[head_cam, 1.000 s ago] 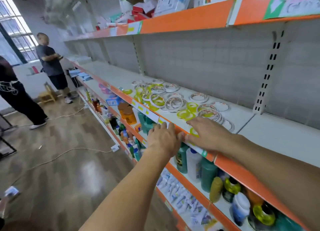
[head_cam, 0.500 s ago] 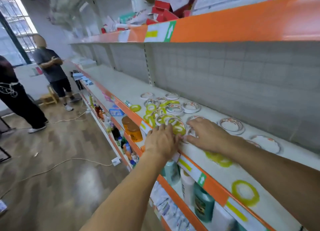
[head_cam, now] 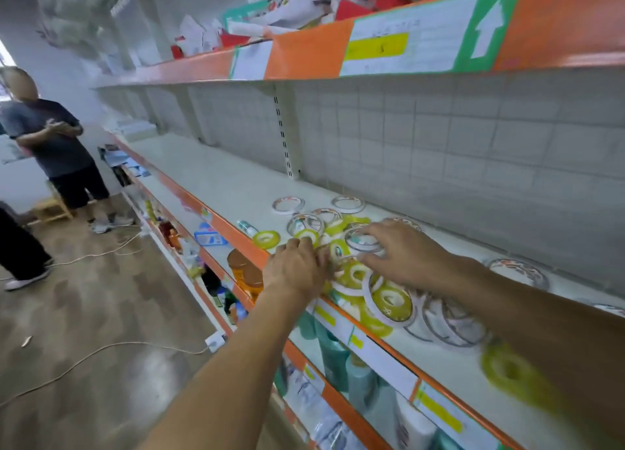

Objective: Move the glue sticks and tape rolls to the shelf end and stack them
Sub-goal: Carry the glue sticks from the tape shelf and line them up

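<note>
White shelf board (head_cam: 233,182) runs away from me behind an orange front lip (head_cam: 236,228), and that lip sits right under my left wrist. Nearest me, trailing behind my right forearm, are a blurred yellow-green roll (head_cam: 507,372) and a few thin white rolls (head_cam: 453,317) lying flat, close to the lip. My left hand (head_cam: 297,268) rests at the front edge with fingers bent and held close together against the near side of the tape rolls (head_cam: 341,246); I cannot tell if they grip any. My right hand (head_cam: 402,252) lies over the heap from the back-wall side, fingers loosely spread and curved down onto one clear ring (head_cam: 363,241). Between my hands the rolls overlap and touch. Just beyond my fingertips a few lie separate, one yellow roll (head_cam: 266,239) right at the lip. Past those the board is bare all the way along, back to the tiled wall panel (head_cam: 439,138). Far off, a person (head_cam: 57,142) stands on the floor.
</note>
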`<state>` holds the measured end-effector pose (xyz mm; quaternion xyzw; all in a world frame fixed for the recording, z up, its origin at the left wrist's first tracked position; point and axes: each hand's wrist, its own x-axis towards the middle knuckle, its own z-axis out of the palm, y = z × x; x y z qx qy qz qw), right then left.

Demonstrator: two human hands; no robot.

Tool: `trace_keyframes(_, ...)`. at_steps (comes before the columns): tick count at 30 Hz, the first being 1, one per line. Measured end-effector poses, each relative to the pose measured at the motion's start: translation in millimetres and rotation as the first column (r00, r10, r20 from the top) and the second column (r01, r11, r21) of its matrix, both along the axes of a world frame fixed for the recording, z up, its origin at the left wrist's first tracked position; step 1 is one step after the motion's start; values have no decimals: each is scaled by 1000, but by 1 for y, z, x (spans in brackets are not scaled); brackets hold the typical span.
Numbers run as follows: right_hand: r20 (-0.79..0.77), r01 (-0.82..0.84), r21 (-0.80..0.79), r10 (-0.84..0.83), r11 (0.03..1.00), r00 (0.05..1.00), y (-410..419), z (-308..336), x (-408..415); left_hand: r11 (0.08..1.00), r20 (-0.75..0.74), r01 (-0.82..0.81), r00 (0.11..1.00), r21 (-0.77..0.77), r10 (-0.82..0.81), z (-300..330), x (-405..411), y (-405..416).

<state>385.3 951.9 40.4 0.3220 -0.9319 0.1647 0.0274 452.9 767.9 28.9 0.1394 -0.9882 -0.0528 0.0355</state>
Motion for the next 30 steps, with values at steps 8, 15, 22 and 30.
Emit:
trace_keyframes(8,5,84,19,-84,996,996,-109,-2,-38,997,0,79,997,-20,-79,-9,-70,-111)
trace_keyframes(15,87,262,-9,-260,965,962,-166,-8,-68,992,170,35,985,-121,-14,-13,-116,-187)
trace_keyframes(22,110,314,13,-313,949,943,-209,-20,-89,970,199,219,960,-108,-194,-25,-135,-200)
trace_keyframes(30,94,434,42,-436,900,895,-257,-39,-116,937,-131,332,939,109,-318,-41,-145,-227)
